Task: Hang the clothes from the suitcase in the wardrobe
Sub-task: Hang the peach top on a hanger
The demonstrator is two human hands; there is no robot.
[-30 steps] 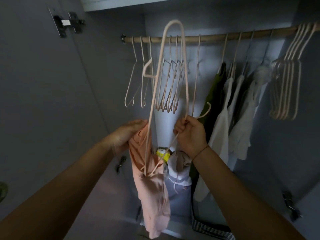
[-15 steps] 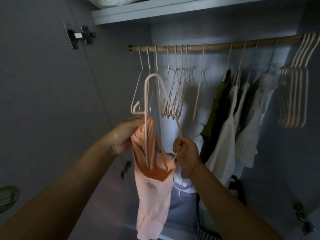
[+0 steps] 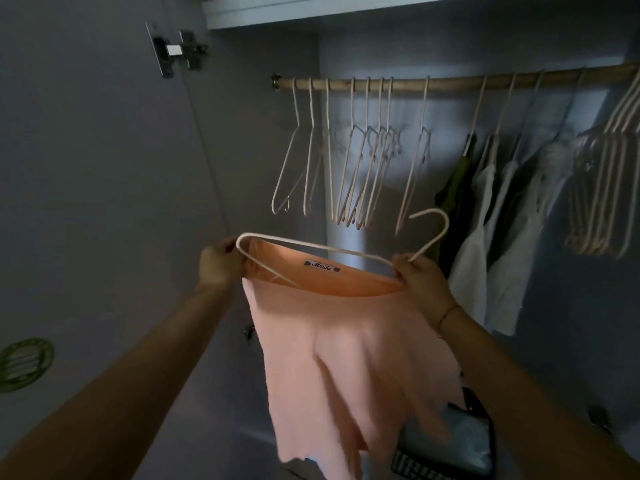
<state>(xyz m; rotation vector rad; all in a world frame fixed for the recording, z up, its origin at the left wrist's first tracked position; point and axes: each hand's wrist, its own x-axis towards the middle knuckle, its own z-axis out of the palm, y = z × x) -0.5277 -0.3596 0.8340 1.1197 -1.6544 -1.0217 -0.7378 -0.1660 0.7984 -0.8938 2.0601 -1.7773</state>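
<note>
Both left grip (image 3: 221, 263) and right grip (image 3: 420, 280) clasp hanger (image 3: 325, 250) inside peach top (image 3: 346, 341), empty hangers (image 3: 360, 174) crowd rail (image 3: 450, 84)

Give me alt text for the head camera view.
A person's left hand and right hand hold a peach top with a white hanger partly inside its neck opening, before an open wardrobe. Behind it, a wooden rail carries empty hangers and several hung clothes.
</note>
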